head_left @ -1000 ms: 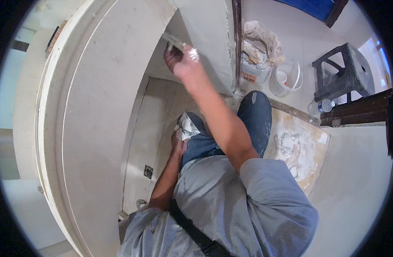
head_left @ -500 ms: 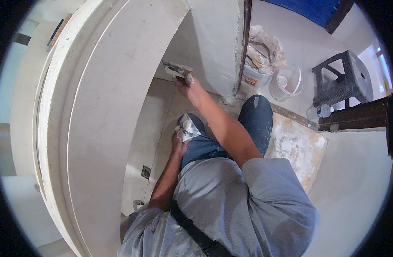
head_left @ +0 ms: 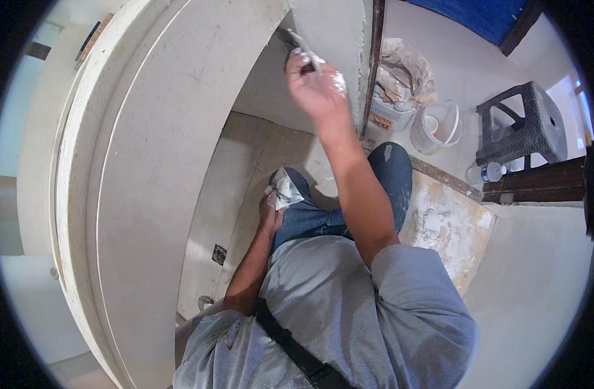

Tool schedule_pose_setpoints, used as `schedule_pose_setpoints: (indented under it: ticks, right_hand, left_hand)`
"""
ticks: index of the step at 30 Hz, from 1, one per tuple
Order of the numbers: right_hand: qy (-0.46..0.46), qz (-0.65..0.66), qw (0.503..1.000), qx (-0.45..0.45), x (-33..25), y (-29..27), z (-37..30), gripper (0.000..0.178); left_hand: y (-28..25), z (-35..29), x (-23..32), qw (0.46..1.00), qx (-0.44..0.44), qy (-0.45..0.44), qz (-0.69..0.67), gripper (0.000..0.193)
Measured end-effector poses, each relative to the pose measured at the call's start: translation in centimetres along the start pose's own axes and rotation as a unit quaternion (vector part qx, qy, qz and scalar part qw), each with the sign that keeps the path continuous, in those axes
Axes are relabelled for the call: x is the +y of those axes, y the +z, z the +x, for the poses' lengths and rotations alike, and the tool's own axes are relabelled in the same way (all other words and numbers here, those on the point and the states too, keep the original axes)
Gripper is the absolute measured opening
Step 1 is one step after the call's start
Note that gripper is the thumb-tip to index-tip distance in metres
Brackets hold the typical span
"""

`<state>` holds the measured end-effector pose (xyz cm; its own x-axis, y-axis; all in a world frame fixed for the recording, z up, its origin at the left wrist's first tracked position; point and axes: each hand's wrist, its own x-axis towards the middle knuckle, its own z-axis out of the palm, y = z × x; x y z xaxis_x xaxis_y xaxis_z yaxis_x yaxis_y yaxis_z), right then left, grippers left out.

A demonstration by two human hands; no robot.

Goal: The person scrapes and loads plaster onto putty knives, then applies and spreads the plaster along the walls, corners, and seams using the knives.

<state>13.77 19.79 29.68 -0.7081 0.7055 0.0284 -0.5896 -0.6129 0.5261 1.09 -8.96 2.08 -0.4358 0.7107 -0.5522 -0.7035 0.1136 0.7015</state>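
My right hand [head_left: 317,94], smeared with white, is raised against the pale wall [head_left: 332,39] and closed around a plastering trowel [head_left: 304,49]. The trowel is seen nearly edge-on, so most of its blade is hidden. Low over my left knee, my left hand [head_left: 269,209] grips a putty knife [head_left: 288,192] with a broad blade coated in white plaster. Its handle is hidden in the fingers.
A curved pale ledge [head_left: 161,162] runs down my left side. An open bag [head_left: 400,74] in a bucket, a clear pail [head_left: 434,128], a dark stool [head_left: 524,123] and a bottle [head_left: 490,172] stand at the far right. A plaster-covered board [head_left: 449,223] lies beside my right leg.
My right hand has moved up and to the right along the wall, and the trowel has turned from nearly flat to steep. My left hand with the putty knife has hardly moved.
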Motion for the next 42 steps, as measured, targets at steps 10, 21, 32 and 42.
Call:
schedule_pose_setpoints:
  ticks: [10,21,32,42]
  right_hand:
    - [-0.093,-0.224,0.966,0.093,-1.7,-11.5,-3.3,0.021]
    - [-0.080,-0.100,0.975,0.182,-3.1,-12.6,4.5,0.016]
    - [0.058,0.037,0.997,-0.036,-3.1,1.2,-5.1,0.038]
    - [-0.075,-0.230,0.962,0.124,-4.3,-14.5,-3.4,0.024]
  left_hand:
    - [0.6,0.1,0.5,0.998,-0.039,-0.014,-0.054,0.034]
    - [1.2,-0.8,0.8,0.999,-0.034,0.009,-0.010,0.036]
    - [-0.4,0.5,-0.1,0.999,-0.022,-0.003,-0.045,0.031]
    - [0.5,-0.4,0.5,0.997,-0.031,-0.014,-0.066,0.031]
